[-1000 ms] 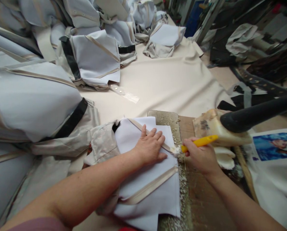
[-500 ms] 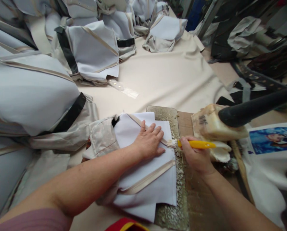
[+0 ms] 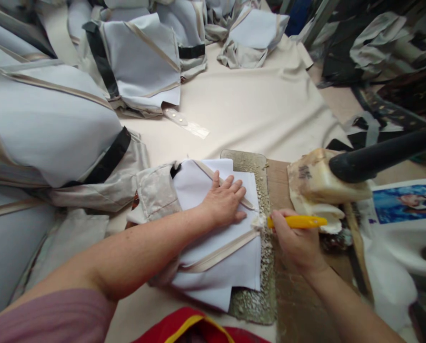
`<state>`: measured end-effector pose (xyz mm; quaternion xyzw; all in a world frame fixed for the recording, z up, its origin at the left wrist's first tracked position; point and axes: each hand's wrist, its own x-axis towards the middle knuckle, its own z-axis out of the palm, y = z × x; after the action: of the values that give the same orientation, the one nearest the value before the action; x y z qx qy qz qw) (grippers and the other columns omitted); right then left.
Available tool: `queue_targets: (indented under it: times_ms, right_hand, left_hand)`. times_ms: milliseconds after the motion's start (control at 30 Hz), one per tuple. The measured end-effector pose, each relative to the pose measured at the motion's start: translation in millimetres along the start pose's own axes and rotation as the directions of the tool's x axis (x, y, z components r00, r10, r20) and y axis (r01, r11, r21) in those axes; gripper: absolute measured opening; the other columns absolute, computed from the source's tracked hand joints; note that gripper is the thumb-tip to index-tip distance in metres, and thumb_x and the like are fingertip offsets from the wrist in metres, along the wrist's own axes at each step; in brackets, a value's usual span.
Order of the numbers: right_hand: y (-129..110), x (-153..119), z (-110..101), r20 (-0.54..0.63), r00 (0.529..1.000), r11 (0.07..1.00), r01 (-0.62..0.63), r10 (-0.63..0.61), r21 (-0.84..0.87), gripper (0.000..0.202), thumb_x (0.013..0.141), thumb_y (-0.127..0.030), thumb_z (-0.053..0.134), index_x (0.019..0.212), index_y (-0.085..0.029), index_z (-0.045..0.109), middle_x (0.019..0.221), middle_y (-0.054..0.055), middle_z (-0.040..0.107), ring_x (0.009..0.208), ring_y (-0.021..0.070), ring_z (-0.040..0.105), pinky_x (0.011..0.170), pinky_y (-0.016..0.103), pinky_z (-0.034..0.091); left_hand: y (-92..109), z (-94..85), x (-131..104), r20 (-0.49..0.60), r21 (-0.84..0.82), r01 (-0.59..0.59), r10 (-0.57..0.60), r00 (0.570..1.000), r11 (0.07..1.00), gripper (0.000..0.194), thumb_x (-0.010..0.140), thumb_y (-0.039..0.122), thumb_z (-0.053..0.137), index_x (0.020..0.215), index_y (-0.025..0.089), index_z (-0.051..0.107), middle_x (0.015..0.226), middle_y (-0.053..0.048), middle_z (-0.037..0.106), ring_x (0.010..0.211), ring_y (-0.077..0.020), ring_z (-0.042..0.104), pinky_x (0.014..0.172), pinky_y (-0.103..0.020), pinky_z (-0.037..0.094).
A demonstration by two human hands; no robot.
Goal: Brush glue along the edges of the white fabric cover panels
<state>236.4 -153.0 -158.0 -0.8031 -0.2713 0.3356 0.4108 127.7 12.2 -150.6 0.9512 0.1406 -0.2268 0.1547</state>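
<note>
Near the counter's front edge, the left hand [image 3: 224, 204] lay flat, fingers spread, pinning the white fabric piece [image 3: 216, 238] on the crusted board [image 3: 250, 164]. The right hand's [image 3: 295, 240] fingers were closed round the yellow-handled brush [image 3: 294, 222], its tip at the beige seam tape [image 3: 220, 252]. Firm pressure and short strokes along the tape seemed wise, keeping paste off the white face.

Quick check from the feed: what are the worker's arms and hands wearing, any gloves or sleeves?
No gloves: both the left hand and the right hand are bare, with no rings or watch that I can make out. Both forearms are uncovered too. The only clothing in view is a dusty pink sleeve high on the left arm. The right arm shows no sleeve within the frame.
</note>
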Motion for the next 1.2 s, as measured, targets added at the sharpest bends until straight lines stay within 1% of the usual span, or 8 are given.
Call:
queue_targets:
  times_ms: [133, 333, 500, 600, 700, 900, 1100, 1200]
  right_hand:
    - [5.8, 16.8, 11.0, -0.165, 0.986, 1.000, -0.013, 0.013, 0.002, 0.030, 0.085, -0.038, 0.048, 0.062, -0.019, 0.055, 0.053, -0.001, 0.053, 0.053, 0.0148, 0.052, 0.055, 0.026, 0.040]
    - [5.2, -49.1, -0.5, 0.023, 0.999, 0.999, -0.034, 0.034, -0.026, 0.032, 0.089, -0.036, 0.047, 0.062, -0.019, 0.054, 0.052, -0.003, 0.050, 0.050, 0.0126, 0.050, 0.052, 0.025, 0.038]
    - [2.4, -57.6, -11.6, -0.074, 0.996, 0.998, -0.055, 0.056, 0.015, 0.028, 0.090, -0.037, 0.048, 0.071, -0.019, 0.057, 0.062, -0.002, 0.056, 0.058, 0.0138, 0.053, 0.057, 0.025, 0.040]
    - [1.6, -40.8, -7.1, -0.145, 0.989, 0.999, -0.015, 0.019, 0.031, 0.028, 0.090, -0.037, 0.046, 0.071, -0.019, 0.056, 0.062, -0.001, 0.056, 0.059, 0.0147, 0.053, 0.059, 0.026, 0.040]
    - [2.7, -49.3, 1.1, -0.073, 0.997, 1.000, -0.010, 0.012, 0.024, 0.030, 0.089, -0.037, 0.045, 0.066, -0.020, 0.053, 0.057, -0.002, 0.052, 0.056, 0.0146, 0.050, 0.056, 0.026, 0.039]
    - [3.2, -114.6, -0.1, 0.049, 0.996, 0.997, -0.073, 0.074, -0.029, 0.035, 0.091, -0.039, 0.042, 0.062, -0.021, 0.050, 0.055, -0.002, 0.050, 0.054, 0.0145, 0.049, 0.056, 0.027, 0.037]
    - [2.2, -70.4, 6.5, -0.170, 0.985, 0.999, 0.016, -0.022, -0.032, 0.029, 0.089, -0.038, 0.043, 0.068, -0.020, 0.054, 0.059, 0.000, 0.055, 0.057, 0.0160, 0.052, 0.058, 0.028, 0.039]
    - [6.3, -65.6, 13.6, -0.185, 0.981, 0.997, 0.052, -0.063, -0.060, 0.030, 0.089, -0.036, 0.042, 0.066, -0.020, 0.052, 0.057, 0.000, 0.052, 0.056, 0.0155, 0.050, 0.057, 0.028, 0.038]
  left_hand:
    - [0.9, -0.4, -1.2, -0.004, 0.011, -0.004, 0.004, 1.000, 1.000, 0.057, 0.078, 0.053, 0.055, 0.123, 0.018, 0.051, 0.137, -0.008, 0.045, 0.131, -0.0306, 0.031, 0.109, -0.062, -0.005]
    - [-1.2, 1.1, 1.9, 0.013, -0.008, -0.007, 0.008, 1.000, 1.000, 0.059, 0.078, 0.054, 0.055, 0.123, 0.016, 0.050, 0.137, -0.008, 0.045, 0.131, -0.0306, 0.030, 0.108, -0.063, -0.006]
    - [23.9, -32.1, -17.1, 0.071, -0.023, -0.029, 0.031, 0.997, 0.999, 0.053, 0.083, 0.046, 0.053, 0.126, 0.016, 0.048, 0.145, -0.013, 0.033, 0.135, -0.0338, 0.022, 0.103, -0.071, 0.004]
    - [45.9, -47.7, -49.1, 0.233, -0.065, -0.161, 0.172, 0.957, 0.985, 0.034, 0.087, 0.043, 0.050, 0.105, 0.017, 0.061, 0.125, -0.011, 0.054, 0.120, -0.0301, 0.043, 0.101, -0.067, 0.022]
    - [56.5, -41.3, -80.3, 0.337, -0.087, -0.158, 0.178, 0.924, 0.984, 0.036, 0.086, 0.040, 0.052, 0.113, 0.017, 0.058, 0.126, -0.010, 0.054, 0.118, -0.0295, 0.044, 0.099, -0.063, 0.031]
    - [54.4, -16.0, -97.1, 0.263, -0.079, -0.153, 0.169, 0.950, 0.985, 0.042, 0.090, 0.034, 0.042, 0.128, 0.016, 0.048, 0.139, -0.010, 0.043, 0.129, -0.0309, 0.031, 0.101, -0.065, 0.024]
    - [56.7, -20.3, -95.8, 0.237, -0.063, -0.159, 0.169, 0.957, 0.985, 0.040, 0.088, 0.035, 0.045, 0.123, 0.017, 0.051, 0.132, -0.011, 0.048, 0.123, -0.0299, 0.035, 0.099, -0.065, 0.025]
    - [57.8, -20.6, -97.0, 0.232, -0.059, -0.157, 0.166, 0.958, 0.986, 0.039, 0.088, 0.035, 0.046, 0.122, 0.017, 0.051, 0.132, -0.010, 0.048, 0.124, -0.0291, 0.034, 0.100, -0.064, 0.024]
